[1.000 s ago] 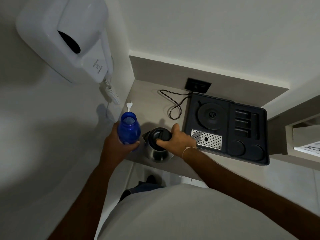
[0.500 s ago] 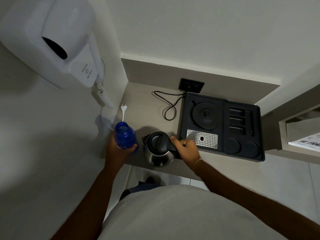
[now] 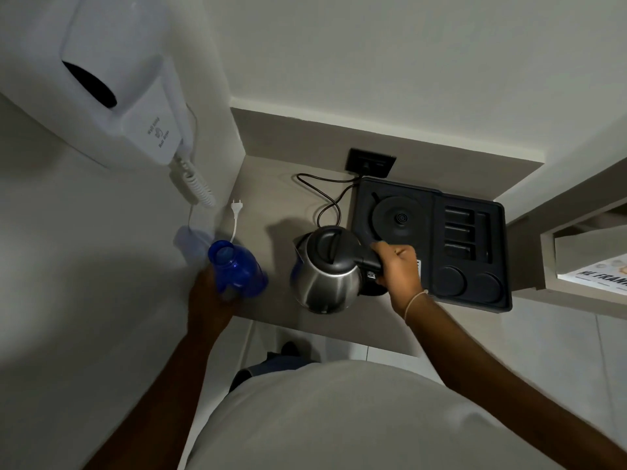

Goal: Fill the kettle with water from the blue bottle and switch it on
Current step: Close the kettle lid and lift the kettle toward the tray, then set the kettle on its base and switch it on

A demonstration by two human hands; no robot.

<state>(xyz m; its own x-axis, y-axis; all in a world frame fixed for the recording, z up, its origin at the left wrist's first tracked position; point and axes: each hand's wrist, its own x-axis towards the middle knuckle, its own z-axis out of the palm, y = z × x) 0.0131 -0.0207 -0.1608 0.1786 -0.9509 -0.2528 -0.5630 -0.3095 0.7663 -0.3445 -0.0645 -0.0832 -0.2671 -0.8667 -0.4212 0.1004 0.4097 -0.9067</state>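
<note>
Right hand (image 3: 398, 269) wrapped around the black handle of the steel kettle (image 3: 327, 271), lid shut, kettle tilted above the counter (image 3: 268, 195) just left of the dark tray (image 3: 475, 239), left hand (image 3: 212, 300) gripping the uncapped blue bottle (image 3: 237, 269) near the counter's left edge, kettle base (image 3: 400, 218) bare in the tray

**My blue bottle and my kettle**

My blue bottle (image 3: 237, 271) is see-through and its top is open, with no cap on. It leans a bit, with its mouth pointing up and away from me. It sits in my left hand (image 3: 212, 298), over the left edge of the shelf.

My kettle (image 3: 325, 269) is shiny silver with a black lid and a black handle. The lid is shut. My right hand (image 3: 398, 271) wraps the handle. The kettle tips a little, with its spout to the left. It is just beside the round black base (image 3: 400, 218), not on it.
</note>
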